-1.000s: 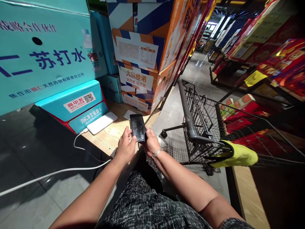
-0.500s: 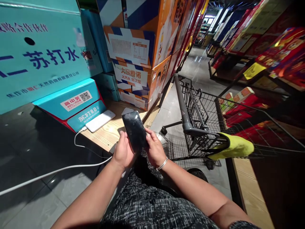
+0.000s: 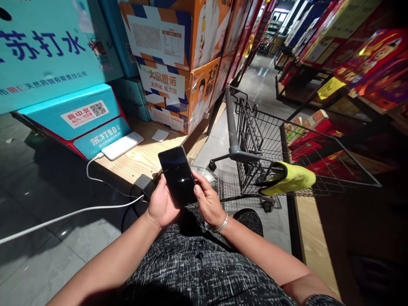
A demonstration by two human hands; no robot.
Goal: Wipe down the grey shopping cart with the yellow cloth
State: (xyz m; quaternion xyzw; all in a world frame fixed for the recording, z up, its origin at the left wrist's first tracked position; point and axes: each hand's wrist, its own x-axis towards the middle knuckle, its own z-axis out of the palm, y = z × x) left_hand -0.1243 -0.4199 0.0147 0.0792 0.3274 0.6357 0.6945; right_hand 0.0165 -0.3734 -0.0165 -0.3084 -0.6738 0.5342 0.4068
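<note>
A black smartphone (image 3: 178, 176) with a dark screen is held between both hands in front of my lap. My left hand (image 3: 163, 202) is closed round its lower left side, thumb along the edge. On the opposite edge my right hand (image 3: 210, 202) grips it, with a silver bangle (image 3: 222, 223) on the wrist. The fingers behind the phone are hidden. Left of the hands, a white power bank or phone (image 3: 123, 145) with a white cable plugged in lies on the wooden ledge (image 3: 119, 170). A dark square block (image 3: 144, 185) sits at the ledge's edge beside my left hand.
Teal cartons (image 3: 92, 106) and stacked orange drink cartons (image 3: 165, 80) stand beyond the ledge. A shopping cart (image 3: 236, 127) with a yellow-green cloth (image 3: 291, 178) stands at the right, before shelves of red boxes (image 3: 376, 63). A white cable (image 3: 73, 214) crosses at the left.
The view has shifted, so the cartons and cart appear further left and higher. The phone stays in both hands, now with a bright reflection on its screen.
</note>
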